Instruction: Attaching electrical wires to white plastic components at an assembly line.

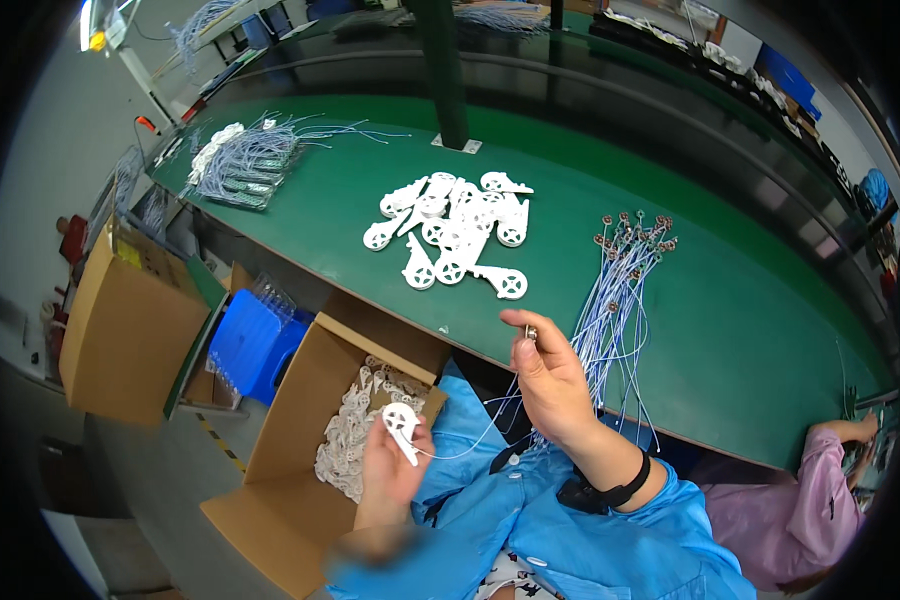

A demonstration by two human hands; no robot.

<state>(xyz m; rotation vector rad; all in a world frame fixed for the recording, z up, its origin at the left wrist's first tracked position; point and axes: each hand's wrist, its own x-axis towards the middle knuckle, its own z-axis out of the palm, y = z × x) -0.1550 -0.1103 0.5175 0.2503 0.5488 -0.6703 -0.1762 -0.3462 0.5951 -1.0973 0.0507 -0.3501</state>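
My left hand (392,468) is closed on a white plastic housing (401,424), with a round spoked end and a narrow tail, above the open carton. Over the table's front edge, my right hand (553,385) pinches a small round metallic piece (531,333) between thumb and fingers. A thin pale wire (460,456) runs from the housing's tail toward my right side; where it ends is hidden. Similar white housings (458,235) lie heaped on the green table (340,235). To the right lies a bundle of blue-white wires (615,320) with small brownish round ends.
An open cardboard carton (270,500) of white parts (355,430) stands left of me, beside a blue bin (255,340). Bagged wired pieces (250,165) lie at the table's far left. A green post (442,80) rises behind the heap. Another person's pink sleeve (810,500) is at right.
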